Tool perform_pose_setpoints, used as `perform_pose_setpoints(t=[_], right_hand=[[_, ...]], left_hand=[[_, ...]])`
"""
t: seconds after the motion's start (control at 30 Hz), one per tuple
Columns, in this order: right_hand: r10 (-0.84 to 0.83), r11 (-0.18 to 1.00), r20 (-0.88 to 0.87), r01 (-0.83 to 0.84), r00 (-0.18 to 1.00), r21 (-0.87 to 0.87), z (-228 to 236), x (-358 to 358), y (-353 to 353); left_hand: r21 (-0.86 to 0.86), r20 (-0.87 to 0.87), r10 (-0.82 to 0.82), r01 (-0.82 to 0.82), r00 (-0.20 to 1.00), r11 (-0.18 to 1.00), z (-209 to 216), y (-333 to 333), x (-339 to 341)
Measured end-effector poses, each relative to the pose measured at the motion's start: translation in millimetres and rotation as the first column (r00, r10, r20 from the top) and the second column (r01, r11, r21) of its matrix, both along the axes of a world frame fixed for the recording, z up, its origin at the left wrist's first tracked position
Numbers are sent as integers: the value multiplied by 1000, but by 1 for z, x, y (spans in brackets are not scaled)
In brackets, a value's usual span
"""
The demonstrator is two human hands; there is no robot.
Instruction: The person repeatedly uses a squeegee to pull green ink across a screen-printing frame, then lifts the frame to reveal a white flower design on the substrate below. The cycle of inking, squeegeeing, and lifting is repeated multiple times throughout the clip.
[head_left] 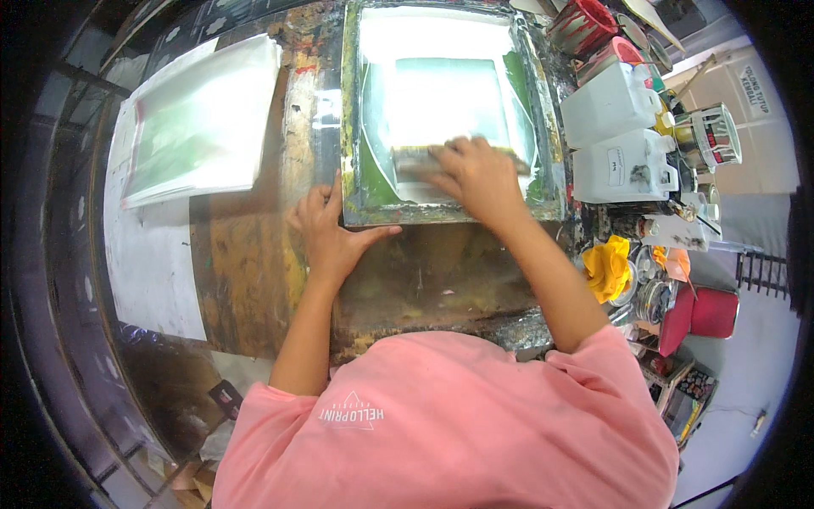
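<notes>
A screen printing frame point(454, 216) lies on the worktable, with a green-coated mesh and white ink over its middle. My right hand point(476, 176) is closed round a squeegee point(414, 161), which rests crosswise on the near part of the mesh. Motion blurs the squeegee and the fingers on it. At the frame's near left corner is my left hand point(326, 229). Its thumb stretches along the near edge and its index finger points up beside the left edge; the other fingers are partly bent. Whatever lies under the screen is hidden.
To the left, a stack of printed sheets point(199, 127) lies on white paper point(157, 271). White jugs point(617, 170), a red-stained tub point(583, 27) and several containers crowd the right side. A yellow cloth point(607, 268) and a red chair point(708, 314) are nearer on the right.
</notes>
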State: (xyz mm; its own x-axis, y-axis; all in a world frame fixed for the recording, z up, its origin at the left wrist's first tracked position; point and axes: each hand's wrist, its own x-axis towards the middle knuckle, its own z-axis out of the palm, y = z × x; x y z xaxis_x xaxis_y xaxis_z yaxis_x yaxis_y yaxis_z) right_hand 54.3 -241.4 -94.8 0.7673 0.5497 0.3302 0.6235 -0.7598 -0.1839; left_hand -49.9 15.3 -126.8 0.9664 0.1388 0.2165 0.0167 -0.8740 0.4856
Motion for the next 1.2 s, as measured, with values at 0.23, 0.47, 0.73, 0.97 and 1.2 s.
perform_pose_setpoints(t=[0.23,0.47,0.73,0.97,1.2], right_hand=[[-44,993,-16,42,999,-113,10,157,21],[-18,1000,-14,18,1000,-18,24,222,22],[8,996,41,-4,999,-87,5,118,8],[-41,991,-81,30,996,-133,52,-30,-7],[-66,997,301,75,951,-21,124,-37,-2]], left_hand=[[28,111,-47,44,993,999,-2,4,1],[-73,209,-65,82,976,994,-4,3,3],[-31,228,-71,80,971,996,-9,4,0],[-107,55,-16,22,998,994,3,-1,-4],[-774,288,74,186,955,605,63,-27,16]])
